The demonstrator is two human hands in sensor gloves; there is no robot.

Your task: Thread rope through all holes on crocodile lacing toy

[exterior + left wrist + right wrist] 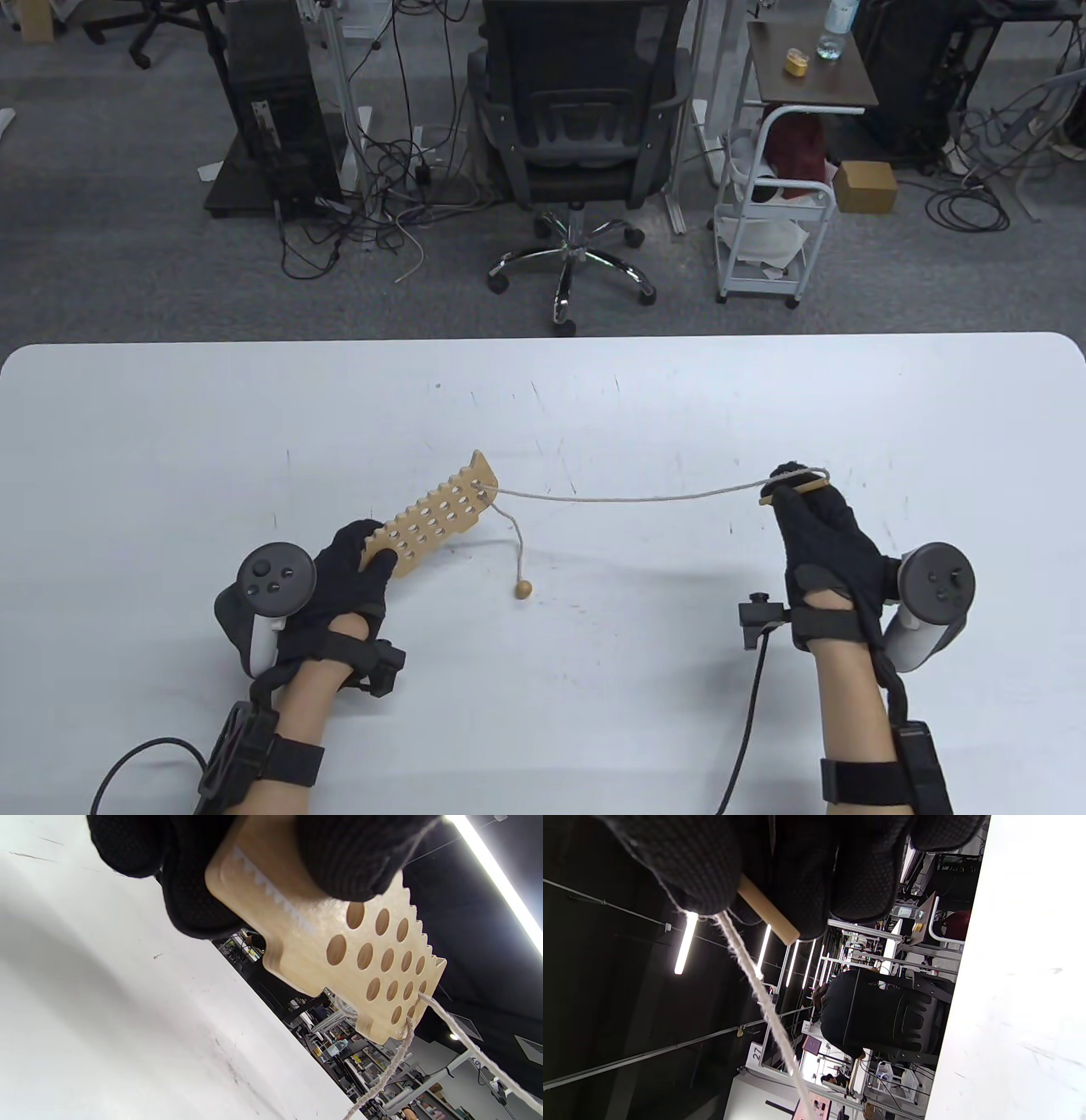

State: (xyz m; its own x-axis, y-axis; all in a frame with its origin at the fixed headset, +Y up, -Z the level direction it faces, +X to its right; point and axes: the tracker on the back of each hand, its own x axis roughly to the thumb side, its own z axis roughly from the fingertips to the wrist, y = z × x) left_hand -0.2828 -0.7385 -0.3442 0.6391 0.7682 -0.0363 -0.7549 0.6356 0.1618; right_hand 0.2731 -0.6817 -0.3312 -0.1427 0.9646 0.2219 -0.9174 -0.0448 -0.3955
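Observation:
My left hand (361, 564) grips the near end of the wooden crocodile lacing toy (437, 514), a tan board with rows of holes and a toothed edge, held tilted above the white table (594, 390). In the left wrist view the board (339, 955) shows its holes from below. A beige rope (636, 495) runs from a hole at the board's far end to my right hand (806, 497), which pinches the rope's wooden needle (796, 487), also seen as a stick (765, 914). The short rope end hangs down to a wooden bead (524, 588) on the table.
Beyond the table's far edge stand a black office chair (585, 127), a computer tower (271, 110) with loose cables, and a white trolley (776, 204). Cables trail from both wrists off the near edge.

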